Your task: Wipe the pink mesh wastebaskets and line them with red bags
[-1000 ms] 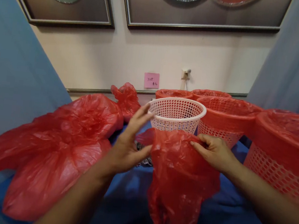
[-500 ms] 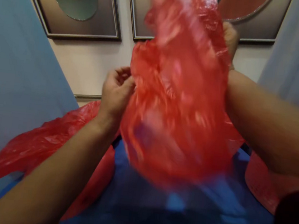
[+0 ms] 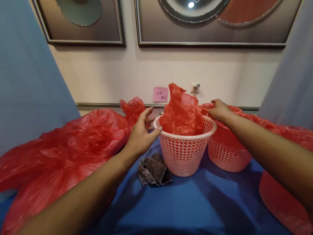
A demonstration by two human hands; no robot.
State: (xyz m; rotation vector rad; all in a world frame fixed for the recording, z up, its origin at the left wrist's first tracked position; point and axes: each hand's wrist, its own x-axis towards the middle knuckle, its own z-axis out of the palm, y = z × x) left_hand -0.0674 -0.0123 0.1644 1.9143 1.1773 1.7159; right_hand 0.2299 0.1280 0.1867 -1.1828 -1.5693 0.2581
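Note:
A red plastic bag (image 3: 183,115) sits bunched inside a pink perforated basket (image 3: 182,152), its top sticking up above the rim. My left hand (image 3: 142,133) is at the basket's left rim with its fingers apart, and nothing shows in its grasp. On the other side, my right hand (image 3: 220,110) reaches over the right rim, fingers stretched out. Its fingertips lie near red plastic at the back, and I cannot tell whether they touch it. A crumpled grey cloth (image 3: 154,170) lies on the blue tablecloth (image 3: 199,209) just in front of the basket.
Large red bags (image 3: 77,142) spread over the left side. A second bag-lined pink basket (image 3: 228,152) stands behind right, another pink basket (image 3: 282,203) at the right edge. A pink note (image 3: 160,94) and framed pictures (image 3: 211,33) are on the wall; curtains hang at both sides.
The red bag, held up and spread between both hands before, now sits in the middle basket. Both hands have let go of it and come down beside the rim.

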